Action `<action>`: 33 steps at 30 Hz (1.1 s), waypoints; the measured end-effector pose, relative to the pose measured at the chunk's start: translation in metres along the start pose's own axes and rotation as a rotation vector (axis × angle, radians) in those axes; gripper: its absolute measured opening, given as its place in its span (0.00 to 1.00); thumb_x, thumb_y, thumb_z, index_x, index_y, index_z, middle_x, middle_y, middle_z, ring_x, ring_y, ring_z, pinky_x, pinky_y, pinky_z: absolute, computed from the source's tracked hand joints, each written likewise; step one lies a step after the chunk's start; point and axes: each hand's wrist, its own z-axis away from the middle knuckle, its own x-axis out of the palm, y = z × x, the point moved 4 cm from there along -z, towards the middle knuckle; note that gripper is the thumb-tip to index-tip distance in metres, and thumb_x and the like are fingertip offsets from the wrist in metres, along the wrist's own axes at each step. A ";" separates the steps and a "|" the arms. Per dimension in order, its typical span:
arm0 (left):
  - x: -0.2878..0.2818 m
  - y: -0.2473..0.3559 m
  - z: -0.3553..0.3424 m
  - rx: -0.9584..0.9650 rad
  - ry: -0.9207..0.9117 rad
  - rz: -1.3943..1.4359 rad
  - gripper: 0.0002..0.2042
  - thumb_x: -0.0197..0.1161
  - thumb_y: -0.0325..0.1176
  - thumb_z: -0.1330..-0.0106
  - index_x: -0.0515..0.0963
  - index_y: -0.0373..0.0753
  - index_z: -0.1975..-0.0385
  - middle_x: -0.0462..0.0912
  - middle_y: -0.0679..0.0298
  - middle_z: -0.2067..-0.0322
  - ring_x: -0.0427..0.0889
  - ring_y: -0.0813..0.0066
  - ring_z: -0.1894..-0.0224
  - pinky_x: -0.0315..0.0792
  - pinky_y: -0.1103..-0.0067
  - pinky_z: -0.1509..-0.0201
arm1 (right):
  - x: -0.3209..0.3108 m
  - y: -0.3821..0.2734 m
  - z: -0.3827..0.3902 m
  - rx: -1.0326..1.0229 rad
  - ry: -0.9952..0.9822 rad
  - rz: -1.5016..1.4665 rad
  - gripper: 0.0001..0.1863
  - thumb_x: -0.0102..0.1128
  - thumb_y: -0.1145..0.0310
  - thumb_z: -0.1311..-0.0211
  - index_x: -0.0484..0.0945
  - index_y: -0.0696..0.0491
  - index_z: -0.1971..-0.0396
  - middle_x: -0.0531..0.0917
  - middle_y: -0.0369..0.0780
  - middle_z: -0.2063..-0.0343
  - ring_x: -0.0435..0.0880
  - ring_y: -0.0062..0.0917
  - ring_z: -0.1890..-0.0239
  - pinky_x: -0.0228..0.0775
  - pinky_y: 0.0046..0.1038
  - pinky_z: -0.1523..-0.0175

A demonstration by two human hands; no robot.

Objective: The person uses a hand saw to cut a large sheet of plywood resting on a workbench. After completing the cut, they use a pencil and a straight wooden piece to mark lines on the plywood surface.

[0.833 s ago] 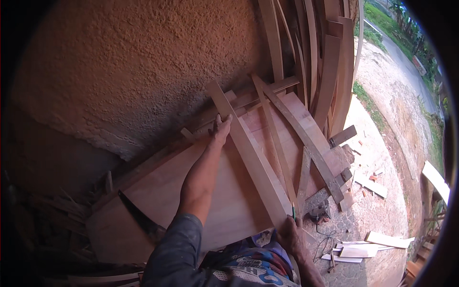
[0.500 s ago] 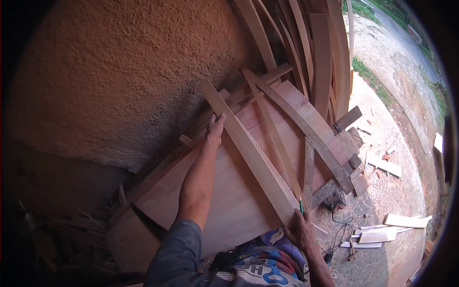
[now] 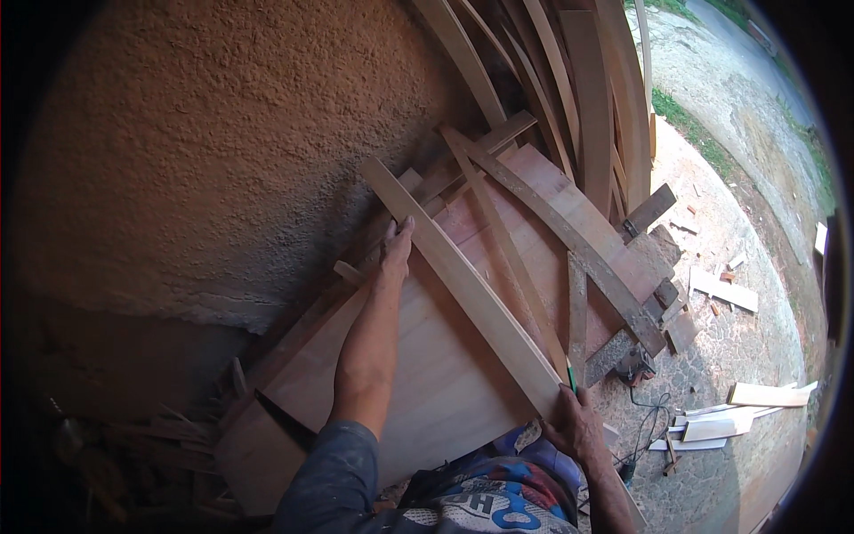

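Observation:
A long pale board [image 3: 471, 296] lies diagonally over a wooden panel [image 3: 374, 392]. My left hand [image 3: 398, 238] grips the board's left edge near its far end. At the near end, my right hand [image 3: 574, 425] is closed around the board, with a green pencil [image 3: 571, 372] upright in its fingers. Beside the board are a narrow strip [image 3: 507, 254] and a speckled curved strip [image 3: 587, 254]. A dark handsaw blade [image 3: 280, 418] lies on the panel, partly hidden by my left arm.
A rough wall [image 3: 231, 151] rises behind, with long boards [image 3: 583, 107] leaning at the upper right. A power tool [image 3: 636, 367] with a cord and white offcuts [image 3: 721, 427] lie on the cracked floor at right. Scrap wood [image 3: 173, 445] piles up at lower left; a road [image 3: 756, 71] shows outside.
The view has shifted, so the panel and floor appear further right. Both hands still grip the board, which appears slightly moved, with the pencil still in my right hand.

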 end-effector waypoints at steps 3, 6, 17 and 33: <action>0.003 0.003 0.006 -0.028 0.127 -0.027 0.39 0.60 0.50 0.26 0.53 0.32 0.25 0.66 0.50 0.29 0.63 0.62 0.26 0.57 0.71 0.24 | 0.001 -0.001 -0.002 -0.020 0.013 0.008 0.43 0.74 0.57 0.53 0.66 0.52 0.35 0.71 0.51 0.44 0.80 0.52 0.48 0.79 0.49 0.49; 0.002 0.006 0.009 -0.030 0.116 -0.027 0.38 0.59 0.49 0.26 0.54 0.31 0.25 0.67 0.50 0.30 0.64 0.62 0.27 0.58 0.70 0.25 | -0.005 -0.005 -0.001 0.009 0.004 -0.024 0.41 0.75 0.57 0.52 0.68 0.52 0.37 0.73 0.52 0.44 0.80 0.53 0.47 0.78 0.49 0.48; -0.001 0.006 0.006 -0.054 0.052 0.003 0.47 0.64 0.54 0.31 0.47 0.31 0.23 0.57 0.50 0.24 0.54 0.60 0.23 0.48 0.61 0.21 | -0.008 -0.007 -0.003 0.046 -0.039 -0.041 0.42 0.76 0.57 0.51 0.67 0.53 0.36 0.73 0.53 0.42 0.80 0.53 0.46 0.77 0.48 0.44; -0.001 0.007 0.008 -0.027 0.024 0.007 0.47 0.63 0.55 0.30 0.47 0.31 0.23 0.56 0.51 0.24 0.53 0.61 0.22 0.46 0.61 0.20 | -0.009 -0.007 -0.004 0.044 -0.048 -0.034 0.43 0.76 0.57 0.52 0.66 0.53 0.36 0.73 0.52 0.42 0.79 0.53 0.45 0.76 0.48 0.43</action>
